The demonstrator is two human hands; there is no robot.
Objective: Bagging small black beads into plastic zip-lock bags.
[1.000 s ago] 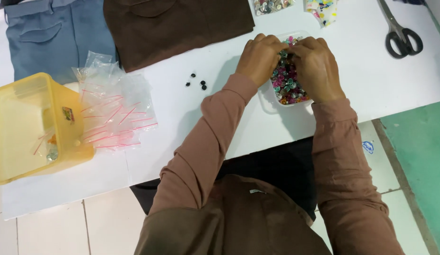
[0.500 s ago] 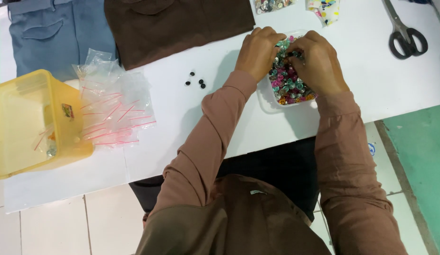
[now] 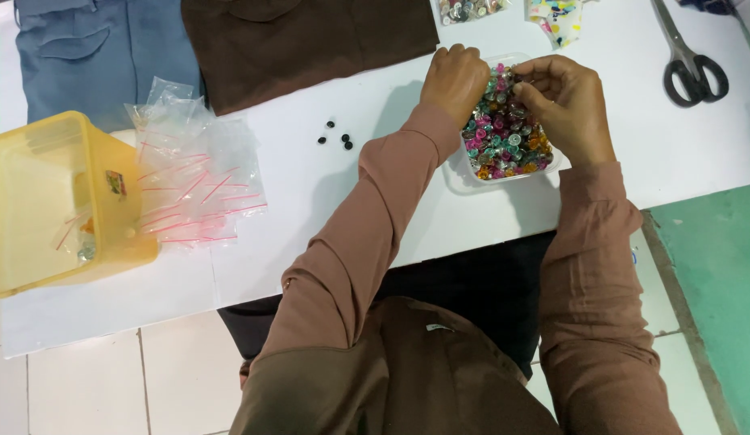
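A clear shallow tray [image 3: 459, 179] full of small coloured buttons [image 3: 504, 145] sits on the white table [image 3: 310, 209] in front of me. My left hand [image 3: 455, 79] rests curled at the tray's far left rim, fingertips down among the buttons. My right hand [image 3: 567, 105] hovers over the tray's right side with thumb and fingers pinched together over the buttons; whether a button is between them cannot be made out. Three small black buttons [image 3: 335, 137] lie loose on the table to the left of my left arm.
A pile of small clear zip bags with red strips [image 3: 194, 185] lies at left beside a yellow plastic box [image 3: 61, 201]. Brown cloth [image 3: 310, 40] and blue cloth [image 3: 101, 56] lie at the back. Scissors [image 3: 689, 60] rest at back right, near another button heap [image 3: 468, 8].
Both hands have spread apart slightly over the tray, uncovering more of the buttons. My right hand has lifted a little into a pinch.
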